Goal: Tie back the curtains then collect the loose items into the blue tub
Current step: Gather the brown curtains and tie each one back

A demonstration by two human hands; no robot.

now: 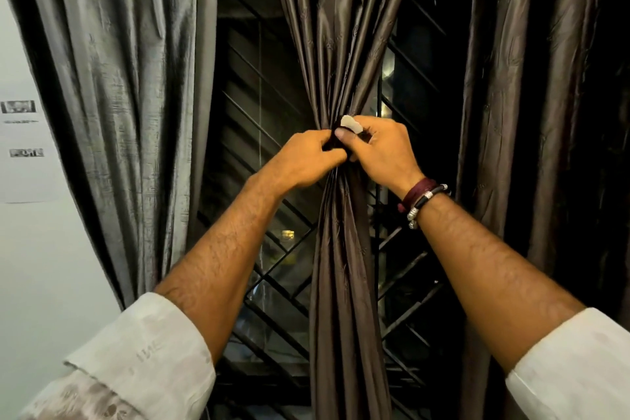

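Observation:
A dark brown satin curtain (pixel 344 44) hangs in the middle, gathered into a narrow bunch at hand height. A dark tie-back strap with a pale tab (pixel 351 124) wraps the bunch there. My left hand (pixel 303 160) grips the strap and gathered cloth from the left. My right hand (pixel 381 150) pinches the strap's end from the right, thumb pressed beside the pale tab. Most of the strap is hidden under my fingers. The blue tub is not in view.
A grey curtain (pixel 122 85) hangs loose at the left and another dark curtain (pixel 531 95) at the right. Behind them is a dark window with a diagonal metal grille (pixel 272 269). A pale wall with paper notices (pixel 24 147) stands at the far left.

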